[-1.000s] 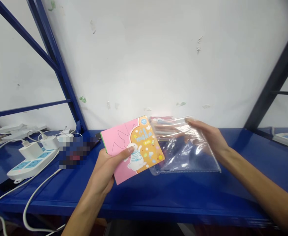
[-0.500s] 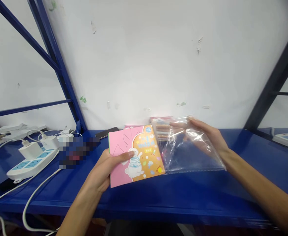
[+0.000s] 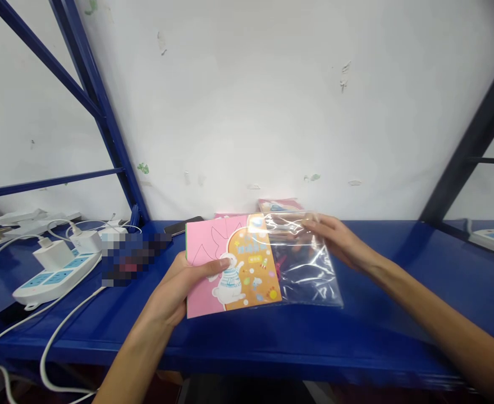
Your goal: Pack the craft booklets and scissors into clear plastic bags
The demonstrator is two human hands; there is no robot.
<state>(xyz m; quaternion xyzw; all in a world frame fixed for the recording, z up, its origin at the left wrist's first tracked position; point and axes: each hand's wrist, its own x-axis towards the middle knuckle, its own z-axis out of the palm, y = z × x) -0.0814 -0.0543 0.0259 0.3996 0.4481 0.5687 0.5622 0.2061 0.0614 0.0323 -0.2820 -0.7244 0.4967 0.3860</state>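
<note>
Both hands are working just above a blue painted steel shelf (image 3: 398,342). Left hand (image 3: 173,286) half closed, thumb across the cover and fingers beneath, gripping a stiff card booklet (image 3: 247,264) near its lower-left edge. Cover glossy, pink on one side and orange on the other, printed with a white rabbit (image 3: 228,286) in a striped jumper. Right hand (image 3: 335,238) nearly flat, fingers loosely extended, lying on a clear, crinkled plastic bag (image 3: 310,269). Bag lies between the hands, overlapping the booklet's right edge; cannot tell whether the booklet is inside. Coloured items show through the plastic, too blurred to identify. Pink packet (image 3: 279,205) just behind the bag. Further left: smartphone (image 3: 183,225), pixelated object (image 3: 135,258), white power strip (image 3: 49,286) with charger (image 3: 53,255).
</note>
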